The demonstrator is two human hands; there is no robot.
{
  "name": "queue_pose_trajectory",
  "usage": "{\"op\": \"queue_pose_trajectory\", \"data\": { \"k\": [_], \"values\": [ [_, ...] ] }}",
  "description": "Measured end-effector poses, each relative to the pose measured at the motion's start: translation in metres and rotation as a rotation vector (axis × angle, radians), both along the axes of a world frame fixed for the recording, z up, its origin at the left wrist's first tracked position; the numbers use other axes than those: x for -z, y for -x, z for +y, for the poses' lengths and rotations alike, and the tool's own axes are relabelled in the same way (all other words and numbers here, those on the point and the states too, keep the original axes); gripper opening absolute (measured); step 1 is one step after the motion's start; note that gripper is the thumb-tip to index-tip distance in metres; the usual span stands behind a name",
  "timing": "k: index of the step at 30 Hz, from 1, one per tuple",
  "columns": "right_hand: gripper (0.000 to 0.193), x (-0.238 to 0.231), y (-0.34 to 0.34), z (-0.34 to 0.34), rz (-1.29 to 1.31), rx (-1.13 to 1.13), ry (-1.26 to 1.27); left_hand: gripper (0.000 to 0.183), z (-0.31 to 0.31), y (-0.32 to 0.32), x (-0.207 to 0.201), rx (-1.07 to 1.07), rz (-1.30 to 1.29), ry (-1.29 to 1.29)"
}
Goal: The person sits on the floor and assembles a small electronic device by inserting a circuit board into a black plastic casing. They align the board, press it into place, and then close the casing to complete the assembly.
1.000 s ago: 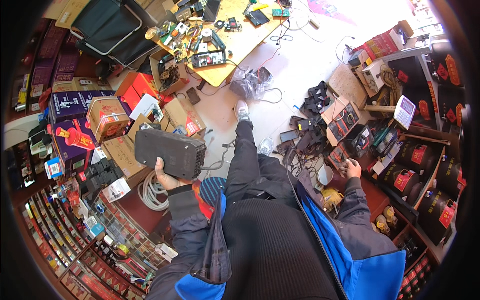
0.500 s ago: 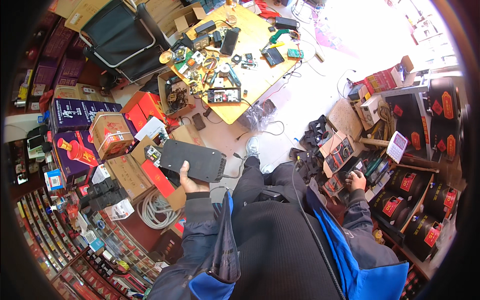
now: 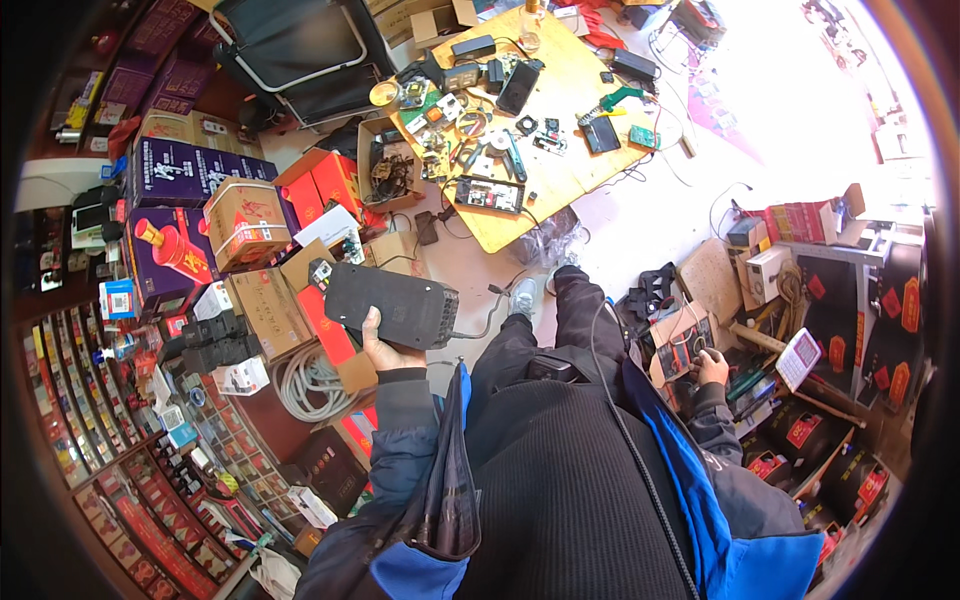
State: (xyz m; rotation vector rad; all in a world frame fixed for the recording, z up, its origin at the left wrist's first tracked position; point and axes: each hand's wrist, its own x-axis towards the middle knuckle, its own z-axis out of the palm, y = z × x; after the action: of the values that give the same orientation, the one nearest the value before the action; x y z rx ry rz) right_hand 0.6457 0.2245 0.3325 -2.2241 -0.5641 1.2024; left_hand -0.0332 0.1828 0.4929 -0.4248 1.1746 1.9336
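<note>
My left hand (image 3: 392, 352) is closed round the near edge of a flat black electrical box (image 3: 385, 303), its thumb lying on top. The box has a vented right end, with a black cord (image 3: 486, 318) running from that side. On my right, my right hand (image 3: 710, 368) is held low with its fingers curled, beside an open cardboard box (image 3: 672, 340) of tools and leads. Whatever those fingers grip, if anything, is too small to make out.
Ahead stands a yellow table (image 3: 492, 232) strewn with electronic parts. Stacked cartons (image 3: 262, 305) and a coiled grey hose (image 3: 308, 385) lie to the left. A calculator (image 3: 798, 360) and black drums (image 3: 845, 485) are on the right. A folding chair (image 3: 300, 55) stands far left.
The view has turned left, so the table sits further right in the picture. My right leg has come forward. The black box remains in my left hand; my right hand stays low on the right.
</note>
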Motion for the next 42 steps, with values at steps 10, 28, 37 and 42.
{"op": "queue_pose_trajectory", "data": {
  "k": [10,28,37,42],
  "values": [
    [0.028,0.012,0.026,0.172,0.131,-0.155,-0.036,0.061,0.039,-0.046,-0.02,-0.022,0.153,0.063],
    [0.014,0.033,-0.013,0.226,0.067,-0.158,-0.031,0.059,0.099,-0.113,-0.024,0.003,0.11,0.194],
    [0.017,0.005,-0.024,0.18,-0.066,-0.088,-0.137,0.065,0.083,-0.107,-0.006,0.07,0.079,0.081],
    [0.024,0.015,-0.037,0.118,-0.229,-0.056,-0.121,0.071,0.06,-0.109,-0.005,0.241,0.015,0.027]
  ]
}}
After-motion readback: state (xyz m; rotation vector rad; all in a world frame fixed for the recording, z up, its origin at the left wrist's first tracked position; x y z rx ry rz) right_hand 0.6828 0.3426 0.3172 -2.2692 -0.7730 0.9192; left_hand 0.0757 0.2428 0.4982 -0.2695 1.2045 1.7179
